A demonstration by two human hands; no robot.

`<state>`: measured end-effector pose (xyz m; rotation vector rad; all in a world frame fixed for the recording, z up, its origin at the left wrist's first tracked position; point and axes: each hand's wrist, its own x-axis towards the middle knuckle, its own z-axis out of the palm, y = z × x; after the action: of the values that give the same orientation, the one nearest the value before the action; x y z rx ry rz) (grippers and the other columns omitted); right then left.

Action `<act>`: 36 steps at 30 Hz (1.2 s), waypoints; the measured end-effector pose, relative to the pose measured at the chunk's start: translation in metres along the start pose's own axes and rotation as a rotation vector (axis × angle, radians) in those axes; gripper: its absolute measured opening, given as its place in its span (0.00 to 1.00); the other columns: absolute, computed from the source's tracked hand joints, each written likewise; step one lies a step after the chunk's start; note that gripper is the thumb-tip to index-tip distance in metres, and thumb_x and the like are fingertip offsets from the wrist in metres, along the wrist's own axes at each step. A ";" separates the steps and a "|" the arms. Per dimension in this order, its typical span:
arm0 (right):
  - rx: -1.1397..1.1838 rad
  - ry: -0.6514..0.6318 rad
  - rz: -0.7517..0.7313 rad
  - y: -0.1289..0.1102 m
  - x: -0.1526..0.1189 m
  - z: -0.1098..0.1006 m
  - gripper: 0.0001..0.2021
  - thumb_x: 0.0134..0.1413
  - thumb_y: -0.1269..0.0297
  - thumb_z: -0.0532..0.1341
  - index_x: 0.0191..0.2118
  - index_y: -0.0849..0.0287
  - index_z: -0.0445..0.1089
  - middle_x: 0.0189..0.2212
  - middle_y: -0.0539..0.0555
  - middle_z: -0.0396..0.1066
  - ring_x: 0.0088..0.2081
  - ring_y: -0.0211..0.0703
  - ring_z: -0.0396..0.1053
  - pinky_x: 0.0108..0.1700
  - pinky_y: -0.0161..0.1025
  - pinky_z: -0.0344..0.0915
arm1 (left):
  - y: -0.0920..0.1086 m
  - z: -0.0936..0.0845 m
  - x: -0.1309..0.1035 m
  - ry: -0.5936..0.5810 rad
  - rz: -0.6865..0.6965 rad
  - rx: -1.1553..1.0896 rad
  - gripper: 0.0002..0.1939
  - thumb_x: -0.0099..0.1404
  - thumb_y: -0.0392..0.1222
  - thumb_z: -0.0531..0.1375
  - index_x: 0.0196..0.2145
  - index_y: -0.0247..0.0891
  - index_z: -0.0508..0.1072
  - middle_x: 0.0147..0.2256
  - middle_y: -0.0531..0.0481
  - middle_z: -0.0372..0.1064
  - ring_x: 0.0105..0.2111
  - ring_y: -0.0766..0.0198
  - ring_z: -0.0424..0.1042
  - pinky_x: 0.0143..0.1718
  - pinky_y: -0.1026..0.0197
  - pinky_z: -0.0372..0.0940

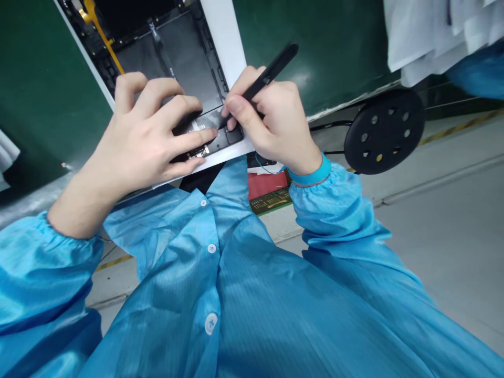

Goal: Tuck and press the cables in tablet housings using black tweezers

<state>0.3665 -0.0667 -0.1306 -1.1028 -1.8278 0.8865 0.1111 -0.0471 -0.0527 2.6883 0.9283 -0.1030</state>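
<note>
An opened electronic device (189,58) with black parts inside lies in a white frame or tray (226,37), and an orange ribbon cable (103,39) runs along its left part. My left hand (151,131) rests over the lower end of the device, its fingers spread and one fingertip by the tool's tip. In my right hand (271,115) is a slim black pen-like tool (271,71), pinched between thumb and fingers. It slants down to the left, with its tip at the device's lower right corner. The left palm hides part of the device.
The device lies on a green work surface (315,47). A round black disc with holes (386,131) stands off the right edge. Below the table edge are a red item (268,185) and a green circuit board (271,202). White cloth (425,37) hangs at the upper right.
</note>
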 end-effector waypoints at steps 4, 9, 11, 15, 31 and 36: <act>0.025 0.006 -0.007 0.000 0.000 0.000 0.26 0.78 0.38 0.50 0.35 0.48 0.72 0.38 0.54 0.80 0.37 0.50 0.76 0.46 0.51 0.75 | 0.000 0.000 0.000 -0.016 0.063 0.108 0.27 0.82 0.63 0.54 0.66 0.48 0.77 0.68 0.38 0.68 0.71 0.25 0.61 0.62 0.14 0.54; 0.007 0.004 0.006 0.001 0.000 0.001 0.25 0.78 0.40 0.50 0.35 0.47 0.72 0.38 0.54 0.80 0.37 0.50 0.76 0.47 0.52 0.75 | -0.004 0.006 -0.005 0.016 0.086 0.160 0.26 0.83 0.61 0.53 0.69 0.51 0.74 0.67 0.37 0.69 0.71 0.26 0.62 0.62 0.13 0.54; -0.014 0.002 -0.011 0.002 0.000 0.001 0.25 0.78 0.40 0.49 0.35 0.47 0.72 0.38 0.54 0.80 0.37 0.50 0.76 0.47 0.52 0.75 | -0.004 0.009 -0.006 0.026 0.085 0.168 0.26 0.83 0.60 0.53 0.70 0.51 0.73 0.67 0.37 0.69 0.71 0.26 0.63 0.62 0.13 0.54; -0.060 0.000 -0.063 0.001 0.000 0.000 0.23 0.79 0.43 0.49 0.35 0.46 0.70 0.38 0.54 0.79 0.39 0.52 0.76 0.50 0.53 0.74 | -0.003 0.009 -0.006 0.033 0.085 0.174 0.26 0.83 0.60 0.54 0.69 0.51 0.74 0.66 0.36 0.70 0.71 0.27 0.62 0.62 0.13 0.53; -0.095 0.054 -0.120 0.005 -0.002 0.003 0.25 0.79 0.40 0.44 0.37 0.46 0.68 0.35 0.55 0.76 0.43 0.55 0.76 0.55 0.57 0.73 | -0.004 0.012 -0.010 0.091 0.070 0.132 0.27 0.81 0.58 0.58 0.71 0.48 0.71 0.69 0.41 0.67 0.70 0.36 0.62 0.70 0.25 0.59; -0.043 0.018 -0.144 0.006 0.000 0.004 0.23 0.78 0.42 0.48 0.37 0.45 0.71 0.35 0.55 0.77 0.45 0.56 0.77 0.59 0.59 0.74 | -0.002 0.011 -0.012 0.072 0.039 0.078 0.22 0.82 0.57 0.56 0.67 0.55 0.76 0.72 0.45 0.65 0.73 0.34 0.61 0.70 0.20 0.56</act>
<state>0.3650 -0.0655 -0.1373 -0.9888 -1.8933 0.7543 0.1011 -0.0559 -0.0615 2.7974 0.9104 -0.0345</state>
